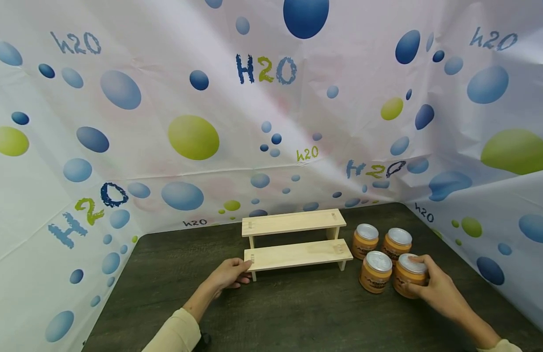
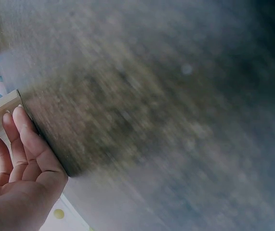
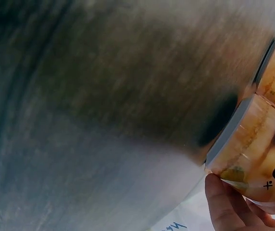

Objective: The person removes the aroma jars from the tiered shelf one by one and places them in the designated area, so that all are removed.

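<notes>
A pale wooden two-tier stand [image 1: 298, 255] is on the dark table, its upper board behind the lower one. My left hand [image 1: 231, 274] holds the stand's front left corner, thumb by the board's end and fingers curled at the leg. In the left wrist view, those fingers [image 2: 29, 137] lie against the wood. To the right of the stand, my right hand [image 1: 441, 291] grips the front right can [image 1: 403, 278], an orange-labelled one with a silver lid. A fingertip [image 3: 214, 185] shows low on that can in the right wrist view.
Three matching cans stand close around the held one: one at its left [image 1: 375, 278], one behind it [image 1: 396, 242] and one at the back left [image 1: 365, 239]. A white sheet [image 1: 236, 98] with blue and green dots walls the dark table [image 1: 298, 313] at the back and sides.
</notes>
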Demonstrator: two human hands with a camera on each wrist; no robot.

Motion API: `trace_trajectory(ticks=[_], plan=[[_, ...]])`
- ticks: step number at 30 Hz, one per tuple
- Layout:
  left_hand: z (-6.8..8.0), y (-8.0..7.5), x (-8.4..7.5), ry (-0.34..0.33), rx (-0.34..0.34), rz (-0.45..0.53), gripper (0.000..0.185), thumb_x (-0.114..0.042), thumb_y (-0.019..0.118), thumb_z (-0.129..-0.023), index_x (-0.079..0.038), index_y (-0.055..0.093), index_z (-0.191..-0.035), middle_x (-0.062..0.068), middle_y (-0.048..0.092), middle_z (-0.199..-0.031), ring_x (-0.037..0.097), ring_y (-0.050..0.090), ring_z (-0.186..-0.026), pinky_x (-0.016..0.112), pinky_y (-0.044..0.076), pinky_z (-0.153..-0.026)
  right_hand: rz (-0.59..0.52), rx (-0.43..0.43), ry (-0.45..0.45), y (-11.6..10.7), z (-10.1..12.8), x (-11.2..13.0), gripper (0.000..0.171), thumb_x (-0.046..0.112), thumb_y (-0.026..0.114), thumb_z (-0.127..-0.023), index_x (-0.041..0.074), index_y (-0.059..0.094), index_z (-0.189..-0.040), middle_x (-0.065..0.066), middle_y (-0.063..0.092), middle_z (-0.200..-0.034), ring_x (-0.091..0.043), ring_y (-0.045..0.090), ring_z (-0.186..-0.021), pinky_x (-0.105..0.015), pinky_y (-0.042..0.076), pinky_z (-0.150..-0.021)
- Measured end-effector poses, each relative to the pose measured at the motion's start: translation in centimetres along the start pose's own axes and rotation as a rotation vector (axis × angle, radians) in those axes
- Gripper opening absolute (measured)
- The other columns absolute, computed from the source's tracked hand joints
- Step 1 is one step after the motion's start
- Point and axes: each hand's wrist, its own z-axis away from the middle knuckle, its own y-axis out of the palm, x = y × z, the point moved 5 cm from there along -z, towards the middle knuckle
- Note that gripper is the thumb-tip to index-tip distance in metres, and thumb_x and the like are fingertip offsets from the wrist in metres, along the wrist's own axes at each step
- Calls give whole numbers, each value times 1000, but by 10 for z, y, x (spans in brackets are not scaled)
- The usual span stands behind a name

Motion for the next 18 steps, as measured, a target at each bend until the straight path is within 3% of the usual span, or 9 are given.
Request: trace_trajectory(ticks=[18], plan=[[0,0,0,-7,-8,-9,44,-50,50,-89,-7,58,-96,6,65,-94,13,64,-78,32,52,-68,-1,-5,10,0,1,-2,77,39,73,-76,7,32,-132,-31,47,-116,-42,55,-98,-38,47,-65]])
